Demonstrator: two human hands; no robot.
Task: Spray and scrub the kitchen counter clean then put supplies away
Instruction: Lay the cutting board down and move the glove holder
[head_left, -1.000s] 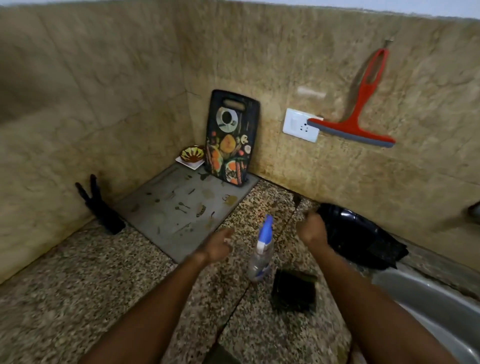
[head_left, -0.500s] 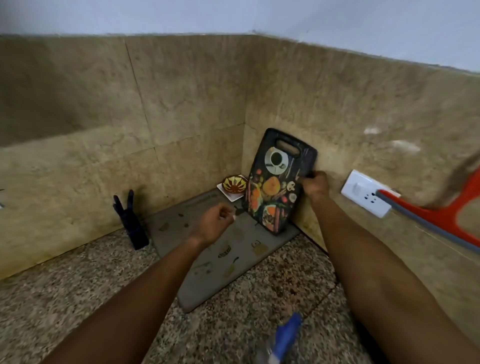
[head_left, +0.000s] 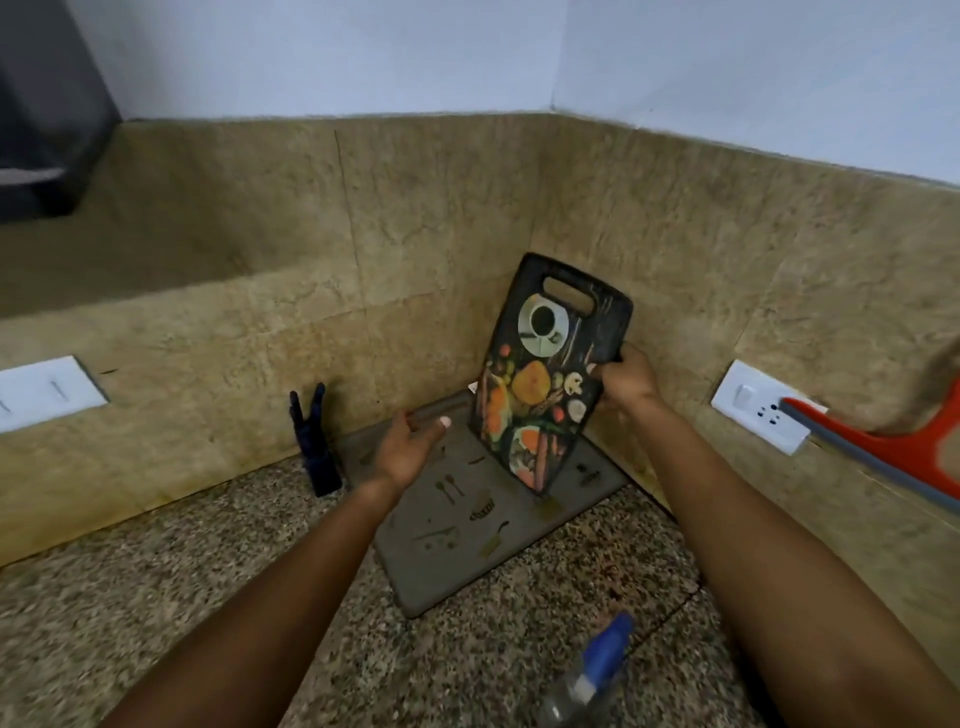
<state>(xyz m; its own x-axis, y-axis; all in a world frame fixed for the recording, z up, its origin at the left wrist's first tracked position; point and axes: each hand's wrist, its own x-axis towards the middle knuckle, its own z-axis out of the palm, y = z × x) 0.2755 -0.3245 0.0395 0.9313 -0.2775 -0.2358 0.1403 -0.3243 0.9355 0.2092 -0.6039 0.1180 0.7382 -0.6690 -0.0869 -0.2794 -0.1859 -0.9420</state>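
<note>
Right hand (head_left: 626, 382) grips cutting board (head_left: 545, 384) | left hand (head_left: 410, 447) beside, open

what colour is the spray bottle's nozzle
Blue, on a clear spray bottle, in the head view.

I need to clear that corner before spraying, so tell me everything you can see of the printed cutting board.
The cutting board is a dark rounded rectangle, plastic by its look, with a slot handle on top and prints of a coffee cup, vegetables and mushrooms. It stands tilted, its lower corner on the grey mat in the counter corner. The right hand grips its right edge; the left hand is open, not touching.
</note>
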